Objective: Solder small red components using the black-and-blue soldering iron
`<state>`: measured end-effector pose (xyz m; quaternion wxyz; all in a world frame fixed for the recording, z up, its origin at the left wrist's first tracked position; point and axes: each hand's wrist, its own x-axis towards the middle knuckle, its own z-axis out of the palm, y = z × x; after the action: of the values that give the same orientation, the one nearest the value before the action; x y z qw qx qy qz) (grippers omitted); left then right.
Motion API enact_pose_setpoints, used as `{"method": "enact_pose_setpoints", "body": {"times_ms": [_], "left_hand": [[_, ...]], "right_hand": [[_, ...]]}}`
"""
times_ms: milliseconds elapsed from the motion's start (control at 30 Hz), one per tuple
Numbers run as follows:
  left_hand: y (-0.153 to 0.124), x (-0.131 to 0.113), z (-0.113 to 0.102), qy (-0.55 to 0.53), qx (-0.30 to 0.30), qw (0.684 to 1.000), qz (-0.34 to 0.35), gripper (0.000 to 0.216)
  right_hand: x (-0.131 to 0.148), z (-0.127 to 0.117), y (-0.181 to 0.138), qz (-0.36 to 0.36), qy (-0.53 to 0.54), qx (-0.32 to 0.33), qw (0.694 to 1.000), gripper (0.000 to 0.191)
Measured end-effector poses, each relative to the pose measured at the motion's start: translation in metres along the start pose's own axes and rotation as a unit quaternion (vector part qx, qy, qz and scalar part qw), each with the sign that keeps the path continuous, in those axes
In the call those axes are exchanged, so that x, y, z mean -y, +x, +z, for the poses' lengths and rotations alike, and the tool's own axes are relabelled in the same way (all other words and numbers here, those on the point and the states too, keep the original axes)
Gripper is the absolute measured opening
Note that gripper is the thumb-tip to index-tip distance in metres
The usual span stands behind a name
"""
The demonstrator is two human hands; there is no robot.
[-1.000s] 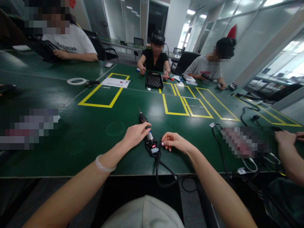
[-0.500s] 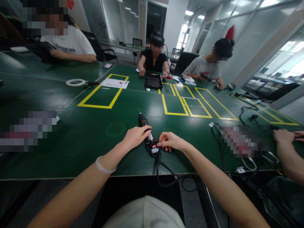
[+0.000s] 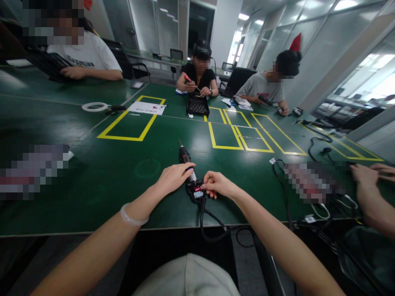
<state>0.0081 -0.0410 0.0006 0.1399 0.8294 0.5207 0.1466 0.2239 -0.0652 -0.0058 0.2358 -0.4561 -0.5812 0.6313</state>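
Observation:
An electric screwdriver (image 3: 191,176) lies on the green table, its thin bit pointing away from me. My left hand (image 3: 175,176) is closed over the left side of its barrel, with the thumb along the top. At the tool's near end sit a red part (image 3: 198,188) and a pale label. My right hand (image 3: 215,184) has its fingers curled in a pinch, and the tips touch the red part's right edge. Whatever lies between those tips is hidden. A black cable (image 3: 202,218) runs from the near end over the table edge.
Yellow tape frames (image 3: 226,147) mark the table (image 3: 163,205). A paper sheet (image 3: 147,107) and a white ring (image 3: 95,107) lie at the left. Across from me a person works over a black tray (image 3: 198,106). Cables and a co-worker's hands (image 3: 365,176) are at the right.
My view has shifted slightly; both hands keep their places on the screwdriver. Across the table, the person has raised a red-handled tool over the black tray.

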Motion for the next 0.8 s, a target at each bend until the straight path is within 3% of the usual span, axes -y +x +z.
{"method": "enact_pose_setpoints", "body": {"times_ms": [367,533,800], "left_hand": [[0.005,0.007,0.002,0.033,0.016,0.999,-0.002,0.049],[0.007,0.012,-0.002,0.03,0.012,0.999,-0.005,0.048],[0.004,0.011,-0.004,0.054,0.008,0.998,-0.009,0.049]], "right_hand": [[-0.006,0.015,0.015,-0.015,0.031,-0.014,0.999,0.031],[-0.004,0.032,0.025,-0.032,0.019,0.001,0.999,0.023],[-0.004,0.037,0.014,-0.058,-0.042,-0.022,0.997,0.008]]}}
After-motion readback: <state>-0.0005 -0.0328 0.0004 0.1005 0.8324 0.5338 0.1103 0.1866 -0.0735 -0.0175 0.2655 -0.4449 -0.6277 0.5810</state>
